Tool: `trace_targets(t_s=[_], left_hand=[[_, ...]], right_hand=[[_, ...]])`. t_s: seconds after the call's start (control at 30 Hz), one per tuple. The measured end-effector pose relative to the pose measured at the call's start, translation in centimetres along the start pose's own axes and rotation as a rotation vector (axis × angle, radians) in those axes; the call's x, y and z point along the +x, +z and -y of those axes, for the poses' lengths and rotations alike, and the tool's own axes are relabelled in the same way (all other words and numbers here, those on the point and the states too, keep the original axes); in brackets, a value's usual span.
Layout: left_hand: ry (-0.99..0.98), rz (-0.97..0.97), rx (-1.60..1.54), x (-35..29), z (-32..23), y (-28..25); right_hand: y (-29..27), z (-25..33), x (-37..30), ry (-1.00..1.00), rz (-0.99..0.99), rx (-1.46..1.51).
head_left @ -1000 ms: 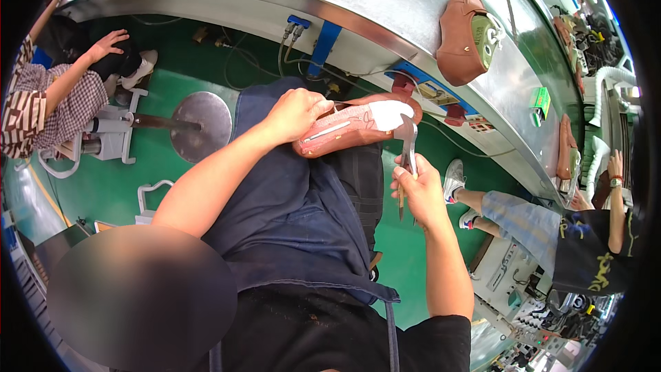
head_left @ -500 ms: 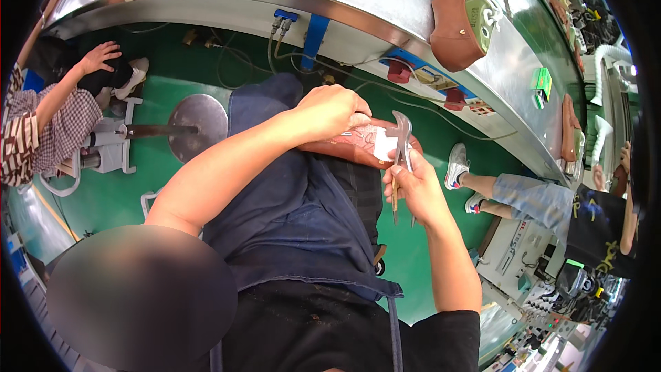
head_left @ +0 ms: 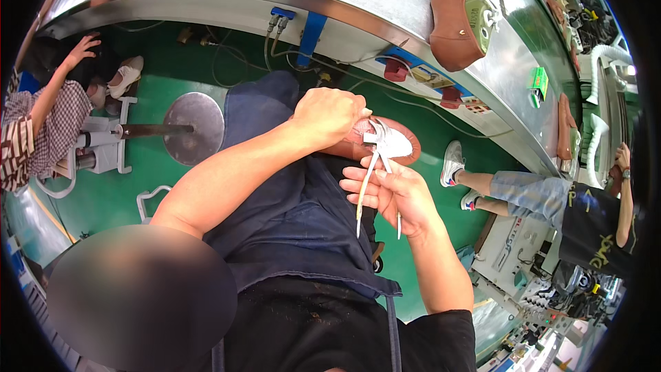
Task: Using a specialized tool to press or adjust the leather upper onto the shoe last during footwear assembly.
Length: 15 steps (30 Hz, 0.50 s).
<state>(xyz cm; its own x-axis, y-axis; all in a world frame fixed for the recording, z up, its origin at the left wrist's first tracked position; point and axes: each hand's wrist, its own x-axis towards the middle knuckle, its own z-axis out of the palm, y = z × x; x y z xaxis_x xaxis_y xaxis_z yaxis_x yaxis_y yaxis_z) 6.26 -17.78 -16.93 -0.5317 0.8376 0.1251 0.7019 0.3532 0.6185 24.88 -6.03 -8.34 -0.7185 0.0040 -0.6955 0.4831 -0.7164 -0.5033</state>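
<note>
A brown leather shoe lies sole side up over my lap, its bottom pale and white inside a brown rim. My left hand is closed around one end of it. Metal pincers are in my right hand, their head against the shoe's pale underside and their two long handles spread apart, pointing back toward me. The fingers of that hand are loosely extended around the handles. Whether the jaws grip anything on the shoe cannot be made out.
Ahead runs a metal workbench bearing a brown shoe on a green last and a small green box. Sockets and cables line its front. A round metal stool seat is left; people sit left and stand right.
The pincers' head has moved left on the shoe and the handles have spread wider. My right hand's fingers have loosened and stretched out. The shoe has turned, showing more of its white underside.
</note>
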Motion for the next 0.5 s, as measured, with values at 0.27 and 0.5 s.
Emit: trace_targets(t_s=[0.27,0.5], left_hand=[[-0.023,-0.014,-0.042,0.0,0.1,-0.1],[-0.058,-0.05,-0.007,0.1,-0.2,-0.3]], right_hand=[[1.3,0.1,0.7,-0.017,-0.134,-0.117],[1.8,1.1,1.3,-0.056,-0.221,-0.295]])
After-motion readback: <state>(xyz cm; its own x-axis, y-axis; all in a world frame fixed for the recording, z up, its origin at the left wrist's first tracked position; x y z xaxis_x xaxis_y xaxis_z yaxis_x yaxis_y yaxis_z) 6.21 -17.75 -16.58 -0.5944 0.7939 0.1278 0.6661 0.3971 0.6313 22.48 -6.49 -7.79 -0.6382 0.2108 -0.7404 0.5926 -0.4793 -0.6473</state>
